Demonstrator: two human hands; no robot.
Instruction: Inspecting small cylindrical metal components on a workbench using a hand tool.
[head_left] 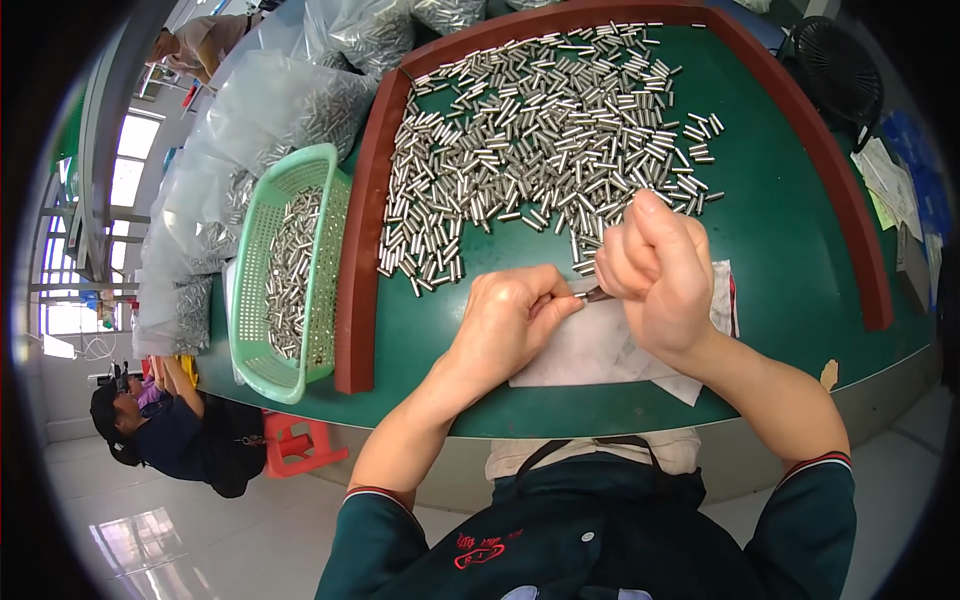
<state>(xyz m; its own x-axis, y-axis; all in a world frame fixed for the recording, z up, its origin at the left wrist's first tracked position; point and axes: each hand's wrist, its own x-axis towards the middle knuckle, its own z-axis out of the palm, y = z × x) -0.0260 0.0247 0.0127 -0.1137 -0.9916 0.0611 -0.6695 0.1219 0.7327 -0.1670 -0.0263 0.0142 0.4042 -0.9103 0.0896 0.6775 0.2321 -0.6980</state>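
Note:
My left hand [505,320] and my right hand [655,270] meet over a white sheet of paper [590,355] on the green table top [790,260]. Both pinch one small metal pin [592,294] between their fingertips, the left from the left end, the right from above. Just beyond the hands lies a wide heap of several short silver metal pins [530,140], spread across the green surface inside a dark red raised rim [360,230].
A green plastic basket [262,210] with more pins stands left of the rim. Clear plastic bags of pins [280,110] are piled behind it. A black fan [838,70] and papers [890,185] sit at right. A person [165,430] sits lower left by a red stool [300,440].

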